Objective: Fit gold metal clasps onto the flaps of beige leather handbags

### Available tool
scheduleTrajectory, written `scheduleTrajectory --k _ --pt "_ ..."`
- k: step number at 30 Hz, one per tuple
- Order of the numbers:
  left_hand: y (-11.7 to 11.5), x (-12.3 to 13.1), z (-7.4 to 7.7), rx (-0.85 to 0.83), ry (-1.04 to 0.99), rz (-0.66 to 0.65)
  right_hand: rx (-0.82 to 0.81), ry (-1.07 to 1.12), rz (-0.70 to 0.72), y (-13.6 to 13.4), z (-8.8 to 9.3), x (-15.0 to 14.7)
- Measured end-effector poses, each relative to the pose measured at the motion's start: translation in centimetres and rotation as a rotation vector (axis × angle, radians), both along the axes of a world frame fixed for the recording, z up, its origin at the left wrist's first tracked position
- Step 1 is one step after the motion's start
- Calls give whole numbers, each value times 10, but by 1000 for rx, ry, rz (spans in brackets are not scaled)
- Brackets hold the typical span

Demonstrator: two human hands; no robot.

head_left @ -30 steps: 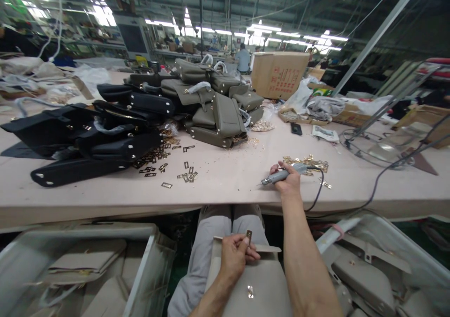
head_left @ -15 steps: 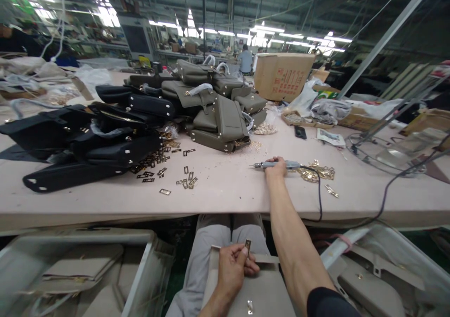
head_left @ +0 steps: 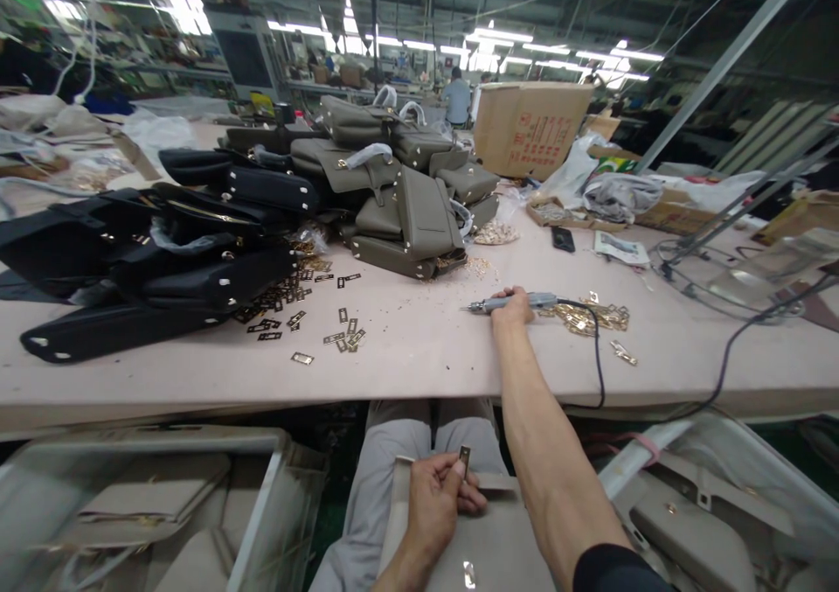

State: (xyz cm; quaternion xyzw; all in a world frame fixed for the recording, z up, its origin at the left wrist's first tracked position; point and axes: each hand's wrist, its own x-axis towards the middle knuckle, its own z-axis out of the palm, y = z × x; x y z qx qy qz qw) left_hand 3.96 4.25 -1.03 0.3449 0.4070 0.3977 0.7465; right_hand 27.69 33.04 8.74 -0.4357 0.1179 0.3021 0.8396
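Between the thumb and fingers of my left hand (head_left: pixel 440 494) is a small rectangular metal plate (head_left: pixel 464 459) with a slot, held upright. That hand rests over a beige handbag (head_left: pixel 502 531) lying across my lap, with a shiny metal clasp (head_left: pixel 468 574) on its front. My right hand (head_left: pixel 513 308) reaches out onto the table, wrapped around a grey electric screwdriver (head_left: pixel 541 300) lying sideways with its bit pointing left. A black cord runs from its right end. Just right of it lies a pile of gold metal plates (head_left: pixel 586 318).
Black handbags (head_left: pixel 124 303) and olive handbags (head_left: pixel 410 225) are heaped on the table (head_left: pixel 393 373). Dark metal plates (head_left: pixel 279 299) lie scattered before them. A cardboard box (head_left: pixel 530 128) and a phone (head_left: pixel 562 239) stand farther back. Crates of beige bags flank my knees, left (head_left: pixel 262 487) and right (head_left: pixel 646 456).
The view has shifted slightly, so the table things appear a little displaced. Both hands keep their holds, and the plate and screwdriver stay nearly where they were.
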Motion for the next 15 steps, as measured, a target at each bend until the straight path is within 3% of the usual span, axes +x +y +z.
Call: scheduleTrajectory --k 5,15 --pt "-1 0 -4 4 6 10 -26 -19 -11 0 0 -3" --pt "-1 -4 8 11 -9 5 -11 -58 9 -4 -2 -6"
